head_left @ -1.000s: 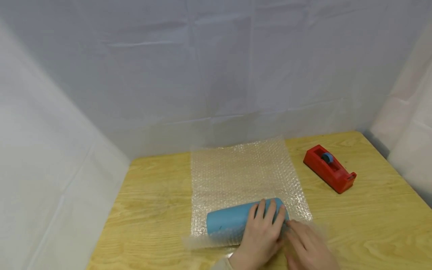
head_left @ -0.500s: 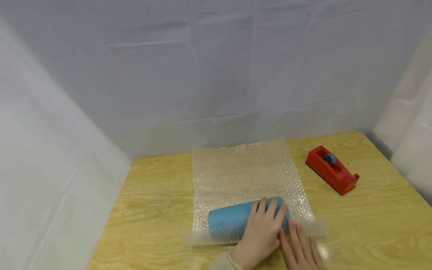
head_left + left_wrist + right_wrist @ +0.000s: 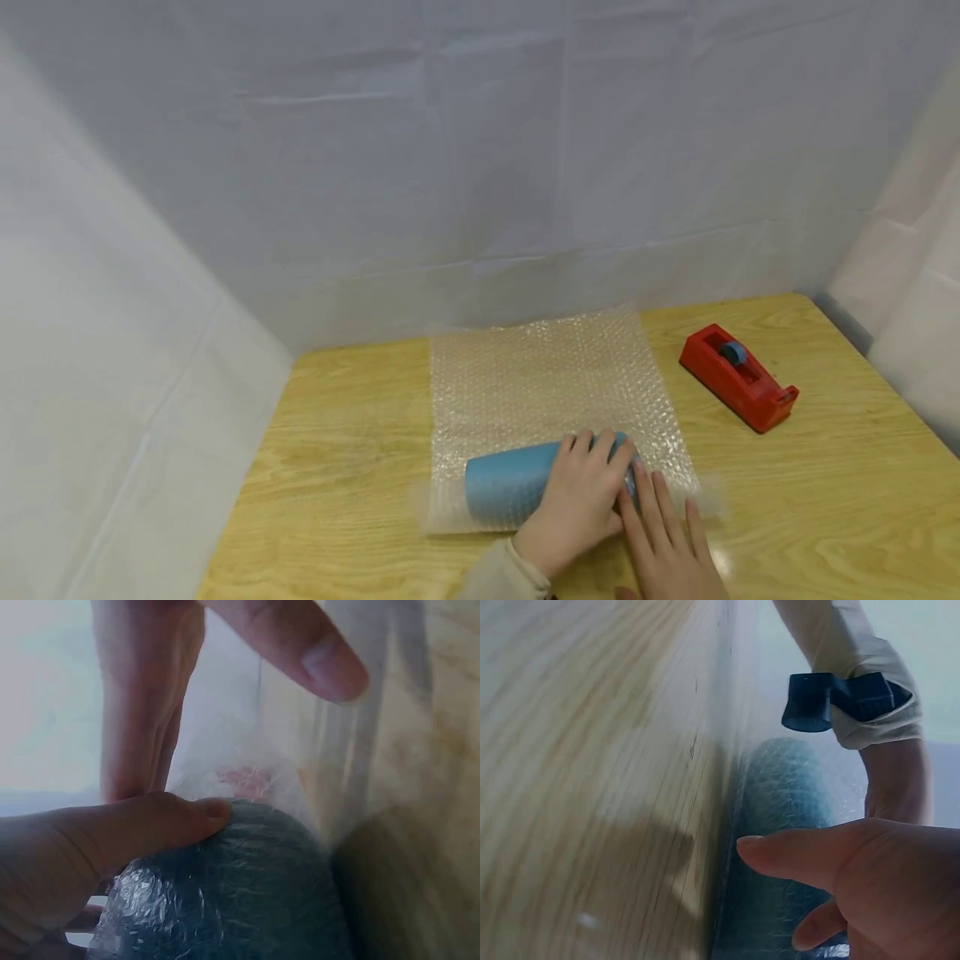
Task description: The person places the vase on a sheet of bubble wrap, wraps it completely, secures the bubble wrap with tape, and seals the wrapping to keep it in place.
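A blue tapered cylinder (image 3: 510,479), its kind not plain, lies sideways on the near part of a clear bubble wrap sheet (image 3: 540,383). The near edge of the sheet is folded up over its front side. My left hand (image 3: 577,492) grips the right half of the cylinder, fingers curled over the top; the left wrist view has its thumb (image 3: 180,817) pressing on the wrapped side. At the cylinder's right end lies my right hand (image 3: 667,533), fingers straight and touching the wrap. Its thumb (image 3: 795,855) overlaps the wrapped cylinder in the right wrist view.
A red tape dispenser (image 3: 738,379) with a small blue roll stands to the right on the wooden table (image 3: 345,442). White sheeting (image 3: 495,167) hangs behind the table and along both sides. A dark wrist camera (image 3: 844,697) is strapped on the left sleeve.
The cylinder has rolled slightly away from me, and the folded wrap covers more of its near side. My right hand has gone from bent fingers at the wrap's edge to straight fingers.
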`<state>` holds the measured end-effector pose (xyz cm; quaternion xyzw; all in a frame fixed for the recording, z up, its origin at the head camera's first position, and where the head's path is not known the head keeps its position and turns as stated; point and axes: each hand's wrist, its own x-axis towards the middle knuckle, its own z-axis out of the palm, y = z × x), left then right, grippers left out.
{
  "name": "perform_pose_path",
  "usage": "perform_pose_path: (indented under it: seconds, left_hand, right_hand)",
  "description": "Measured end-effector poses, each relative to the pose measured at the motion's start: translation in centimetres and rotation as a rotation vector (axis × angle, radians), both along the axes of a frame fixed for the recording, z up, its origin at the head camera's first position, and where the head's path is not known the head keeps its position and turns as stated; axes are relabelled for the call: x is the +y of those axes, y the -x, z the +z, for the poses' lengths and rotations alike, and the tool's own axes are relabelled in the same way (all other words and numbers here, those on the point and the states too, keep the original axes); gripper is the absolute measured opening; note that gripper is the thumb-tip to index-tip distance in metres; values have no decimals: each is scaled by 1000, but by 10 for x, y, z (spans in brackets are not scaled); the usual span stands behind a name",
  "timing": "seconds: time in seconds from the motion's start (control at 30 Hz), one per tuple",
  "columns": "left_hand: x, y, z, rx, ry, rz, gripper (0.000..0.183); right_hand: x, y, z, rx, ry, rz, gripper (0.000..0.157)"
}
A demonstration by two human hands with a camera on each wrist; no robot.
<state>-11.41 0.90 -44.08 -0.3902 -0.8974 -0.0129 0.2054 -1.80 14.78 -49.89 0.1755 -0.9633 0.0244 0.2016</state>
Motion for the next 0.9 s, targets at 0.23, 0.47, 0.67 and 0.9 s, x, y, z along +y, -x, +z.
perform_pose_path:
  seconds: [0.23,0.47,0.67,0.9]
  left_hand:
    - [0,11,7,-77,14,-2,66]
    - [-2,19,12,-193,8,3,70]
    - [-1,28,20,-303,33,18,70]
    - [1,39,26,-368,84,0,68]
  right_hand:
    - [1,6,12,-107,5,-5,143]
    - [-2,11,17,-180,60,-12,136]
    - [-6,18,21,-238,74,-41,134]
    - [-8,24,24,-214,91,-52,131]
